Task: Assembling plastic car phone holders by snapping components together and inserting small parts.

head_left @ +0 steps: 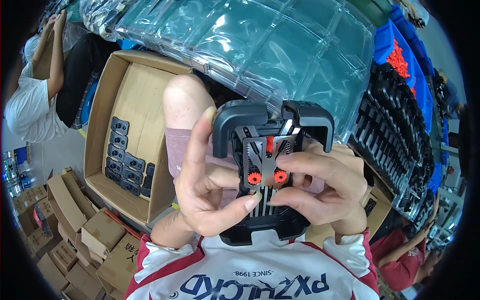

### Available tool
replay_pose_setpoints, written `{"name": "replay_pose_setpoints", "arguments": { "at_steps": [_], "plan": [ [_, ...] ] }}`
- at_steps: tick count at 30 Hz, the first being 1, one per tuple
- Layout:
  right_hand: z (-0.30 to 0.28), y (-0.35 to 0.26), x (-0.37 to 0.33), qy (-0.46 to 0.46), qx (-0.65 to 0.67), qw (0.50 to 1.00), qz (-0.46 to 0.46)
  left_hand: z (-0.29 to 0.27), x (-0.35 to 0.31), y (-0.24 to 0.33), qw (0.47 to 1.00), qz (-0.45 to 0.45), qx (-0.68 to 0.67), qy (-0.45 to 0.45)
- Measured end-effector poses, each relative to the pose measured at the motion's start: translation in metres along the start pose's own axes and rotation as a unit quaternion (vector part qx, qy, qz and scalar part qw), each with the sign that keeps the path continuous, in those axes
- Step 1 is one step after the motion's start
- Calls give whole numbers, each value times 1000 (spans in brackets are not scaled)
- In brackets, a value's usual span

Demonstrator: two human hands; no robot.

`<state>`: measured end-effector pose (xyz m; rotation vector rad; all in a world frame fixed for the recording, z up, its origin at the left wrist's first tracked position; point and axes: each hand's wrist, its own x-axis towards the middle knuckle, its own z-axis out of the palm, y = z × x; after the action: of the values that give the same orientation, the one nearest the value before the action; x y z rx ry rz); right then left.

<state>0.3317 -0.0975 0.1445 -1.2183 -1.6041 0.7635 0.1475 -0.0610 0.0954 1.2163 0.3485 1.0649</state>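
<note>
In front of my body is a black plastic phone holder [265,225], its two hooked arms pointing away from me. A silver metal plate [265,167] lies on its middle, with a left red gear [254,178], a right red gear [280,176] and a red strip [269,145] near its top. My left hand [200,195] grips the holder's left side, index finger stretched up along the hooked arm and thumb by the plate's lower edge. My right hand [325,187] pinches at the plate's right side, index fingertip on the metal and thumb just below. Its other fingers are partly hidden.
An open cardboard box [95,155] at left holds several small black parts [119,140]. Clear plastic covers the teal surface [250,40] ahead. Black parts [387,117] and a blue bin of red pieces [397,57] stand right. People sit at both sides.
</note>
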Motion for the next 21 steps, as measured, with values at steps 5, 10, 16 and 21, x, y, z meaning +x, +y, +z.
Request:
{"name": "replay_pose_setpoints", "arguments": {
  "at_steps": [5, 10, 16, 21],
  "plan": [
    [-1, 8, 1, -14, -17, 999, -44, 2, -2, 0, 999, 5, 50, 20],
    [-2, 11, 3, -19, -13, 998, -61, 3, -4, -2, 999, -1, 33, 32],
    [-3, 16, 1, -14, -15, 998, -56, 1, -5, -3, 998, 3, 63, 14],
    [-5, 16, 3, -20, -40, 997, -57, 1, -8, -1, 997, -32, 76, 11]
  ]
}}
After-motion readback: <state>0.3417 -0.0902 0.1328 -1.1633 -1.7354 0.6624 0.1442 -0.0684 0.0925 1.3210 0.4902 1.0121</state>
